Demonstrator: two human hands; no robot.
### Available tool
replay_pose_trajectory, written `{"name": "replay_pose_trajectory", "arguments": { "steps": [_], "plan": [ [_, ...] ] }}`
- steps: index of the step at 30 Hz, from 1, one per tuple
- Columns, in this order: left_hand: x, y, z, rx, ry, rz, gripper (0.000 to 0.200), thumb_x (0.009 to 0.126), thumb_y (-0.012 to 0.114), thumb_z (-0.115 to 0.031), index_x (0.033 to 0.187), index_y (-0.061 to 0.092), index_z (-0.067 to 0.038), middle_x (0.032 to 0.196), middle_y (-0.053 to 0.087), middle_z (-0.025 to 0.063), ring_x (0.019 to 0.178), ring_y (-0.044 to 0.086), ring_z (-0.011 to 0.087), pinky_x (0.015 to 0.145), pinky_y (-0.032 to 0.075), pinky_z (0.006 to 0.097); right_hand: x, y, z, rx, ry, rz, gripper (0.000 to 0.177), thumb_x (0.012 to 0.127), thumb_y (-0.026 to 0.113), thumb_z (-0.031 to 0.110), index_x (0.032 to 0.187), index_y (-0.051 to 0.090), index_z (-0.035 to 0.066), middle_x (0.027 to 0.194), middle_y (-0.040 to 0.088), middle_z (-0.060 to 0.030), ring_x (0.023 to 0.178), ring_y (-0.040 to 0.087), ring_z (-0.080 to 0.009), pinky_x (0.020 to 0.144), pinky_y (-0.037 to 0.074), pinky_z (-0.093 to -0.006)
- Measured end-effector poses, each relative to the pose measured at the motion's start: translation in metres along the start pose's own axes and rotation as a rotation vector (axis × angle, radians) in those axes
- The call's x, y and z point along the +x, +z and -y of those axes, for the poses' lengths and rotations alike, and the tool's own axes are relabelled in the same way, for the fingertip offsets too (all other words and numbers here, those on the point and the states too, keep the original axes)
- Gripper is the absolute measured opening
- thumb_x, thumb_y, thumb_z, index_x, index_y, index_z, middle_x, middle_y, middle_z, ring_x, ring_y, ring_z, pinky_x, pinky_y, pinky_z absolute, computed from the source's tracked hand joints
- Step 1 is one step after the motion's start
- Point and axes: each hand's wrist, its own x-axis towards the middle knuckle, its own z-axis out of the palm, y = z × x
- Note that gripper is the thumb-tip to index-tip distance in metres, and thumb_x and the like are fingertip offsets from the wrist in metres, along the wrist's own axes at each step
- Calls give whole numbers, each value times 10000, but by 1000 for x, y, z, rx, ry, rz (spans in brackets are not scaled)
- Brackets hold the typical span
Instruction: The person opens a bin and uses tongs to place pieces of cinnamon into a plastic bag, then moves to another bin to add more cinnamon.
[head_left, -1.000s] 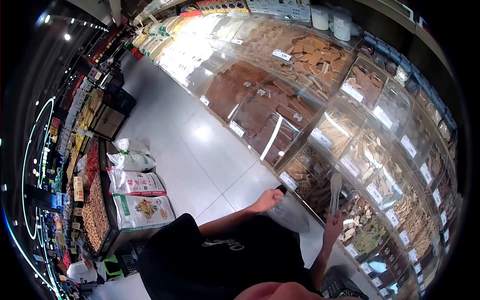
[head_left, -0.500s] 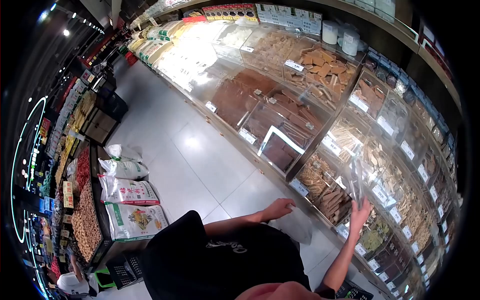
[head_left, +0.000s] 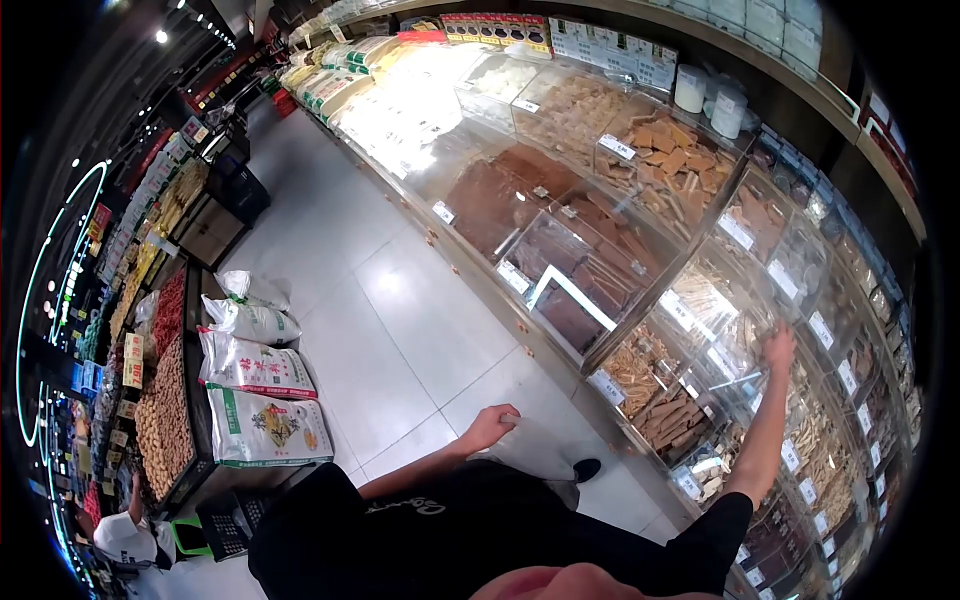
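Observation:
My left hand [head_left: 490, 426] is closed in front of my body, above the floor. A small greyish piece shows at its fingertips, too little to name. My right hand [head_left: 780, 347] reaches over the clear-lidded bins on the right. Its fingers are blurred against the clear plastic, and whether they grip anything does not show. Close to it are a bin of pale thin sticks [head_left: 705, 290] and bins of dried slices [head_left: 815, 425]. Brown bark sticks [head_left: 672, 418] lie in a bin nearer my body, left of my right forearm.
Large bins of brown bark pieces [head_left: 675, 150] run along the right-hand counter, with price labels. Two white canisters [head_left: 690, 88] stand behind them. Across the tiled aisle [head_left: 410, 300], printed sacks [head_left: 270, 425] lean by a nut display [head_left: 163, 425]. Another person [head_left: 130, 535] is at lower left.
My right hand has moved farther over the bins, away from the upright clear plastic piece it was at. My left hand has shifted left in view. The whole view has turned slightly.

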Motion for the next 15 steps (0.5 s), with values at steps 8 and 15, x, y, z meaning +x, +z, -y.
{"name": "replay_pose_trajectory", "arguments": {
  "steps": [8, 15],
  "plan": [
    [1, 22, -18, 50, 0, 85, 252, 797, 583, -83, 1036, 638, -23, 863, 661, 184, 798, 633, 271, 751, 492, 349, -78, -37, 28, 201, -136, -616, 434, 939, 542, 218, 1328, 470, 39, 1351, 484, -163, 1246, 454, -353, 1031, 346, -473],
    [29, 36, -16, 64, 53, 114, 248, 791, 590, -96, 1024, 646, -32, 883, 666, 190, 825, 642, 299, 770, 496, 362, -257, -95, -58, 1461, -572, 126, 653, 855, 691, 381, 1377, 470, 59, 1322, 534, -181, 1201, 531, -288, 979, 427, -410]
  ]
}}
